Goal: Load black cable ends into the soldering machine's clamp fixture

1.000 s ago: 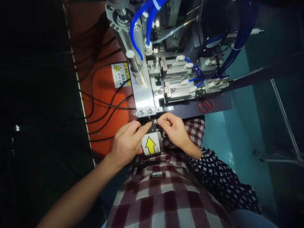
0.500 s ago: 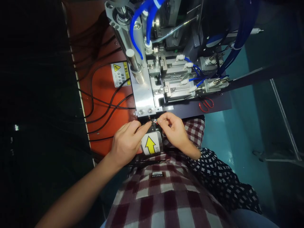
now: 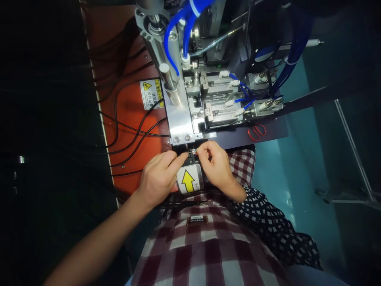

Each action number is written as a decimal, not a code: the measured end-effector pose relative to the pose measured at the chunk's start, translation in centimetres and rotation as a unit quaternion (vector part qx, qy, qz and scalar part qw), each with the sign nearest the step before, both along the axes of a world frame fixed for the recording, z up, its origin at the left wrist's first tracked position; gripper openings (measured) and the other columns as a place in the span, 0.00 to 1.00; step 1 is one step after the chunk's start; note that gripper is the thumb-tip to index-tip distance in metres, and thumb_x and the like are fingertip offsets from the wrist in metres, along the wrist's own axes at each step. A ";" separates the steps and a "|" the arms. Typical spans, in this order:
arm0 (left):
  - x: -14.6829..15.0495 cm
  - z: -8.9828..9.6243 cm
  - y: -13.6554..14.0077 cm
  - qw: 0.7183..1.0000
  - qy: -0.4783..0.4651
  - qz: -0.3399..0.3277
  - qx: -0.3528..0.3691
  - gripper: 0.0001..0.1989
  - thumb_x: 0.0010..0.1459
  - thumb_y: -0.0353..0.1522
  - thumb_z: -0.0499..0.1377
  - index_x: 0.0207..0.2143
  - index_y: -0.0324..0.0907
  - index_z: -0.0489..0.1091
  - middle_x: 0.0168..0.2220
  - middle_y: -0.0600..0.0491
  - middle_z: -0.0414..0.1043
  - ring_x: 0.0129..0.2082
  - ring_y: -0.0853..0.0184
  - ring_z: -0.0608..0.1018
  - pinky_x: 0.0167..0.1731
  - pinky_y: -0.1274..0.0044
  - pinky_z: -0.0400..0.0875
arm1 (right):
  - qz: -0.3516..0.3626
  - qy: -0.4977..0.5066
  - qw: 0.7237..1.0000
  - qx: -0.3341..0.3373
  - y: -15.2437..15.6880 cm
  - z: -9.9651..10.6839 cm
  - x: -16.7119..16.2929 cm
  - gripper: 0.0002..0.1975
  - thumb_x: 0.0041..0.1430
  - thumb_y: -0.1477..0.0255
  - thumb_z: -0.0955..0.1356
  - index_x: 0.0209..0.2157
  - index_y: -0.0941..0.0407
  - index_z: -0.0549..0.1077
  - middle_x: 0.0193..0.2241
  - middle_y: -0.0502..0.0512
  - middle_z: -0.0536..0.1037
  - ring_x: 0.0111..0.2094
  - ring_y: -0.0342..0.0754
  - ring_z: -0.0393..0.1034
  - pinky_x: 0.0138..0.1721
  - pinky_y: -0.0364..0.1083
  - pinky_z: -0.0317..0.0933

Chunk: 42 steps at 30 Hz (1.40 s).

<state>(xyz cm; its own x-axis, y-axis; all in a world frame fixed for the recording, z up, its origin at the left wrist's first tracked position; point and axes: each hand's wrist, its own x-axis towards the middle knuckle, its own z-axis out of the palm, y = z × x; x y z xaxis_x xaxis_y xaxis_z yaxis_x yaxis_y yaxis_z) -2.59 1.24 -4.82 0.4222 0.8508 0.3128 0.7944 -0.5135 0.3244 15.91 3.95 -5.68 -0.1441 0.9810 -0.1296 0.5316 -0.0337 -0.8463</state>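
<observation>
At the front end of a metal machine, a tiny part with silvery and red bits lies between my fingertips; its kind is too small to tell. My right hand pinches at its right side, thumb and forefinger together. From the left, my left hand reaches in with thumb and forefinger extended close together, their tips at the part's left end. What the left fingers hold, if anything, is hidden. Just below the fingertips is a white label with a yellow arrow.
Black cables cross the orange base plate on the left, near a warning label. Blue air hoses run to the cylinders. Red-handled scissors lie on the dark plate at right. A checked apron covers my lap.
Both hands stay at the same spot by the machine's front. My right hand and forearm have shifted very slightly left, and the camera view has moved a little.
</observation>
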 end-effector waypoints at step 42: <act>-0.2 0.3 0.1 1.000 -0.001 -0.015 -0.005 0.12 0.64 0.24 0.50 0.47 0.35 0.70 0.34 0.46 0.73 0.32 0.64 0.74 0.32 0.74 0.71 | 0.037 -0.047 0.992 0.110 0.0 -0.3 0.0 0.08 0.65 0.73 0.61 0.31 0.54 0.67 0.30 0.55 0.73 0.32 0.48 0.67 0.34 0.47 0.60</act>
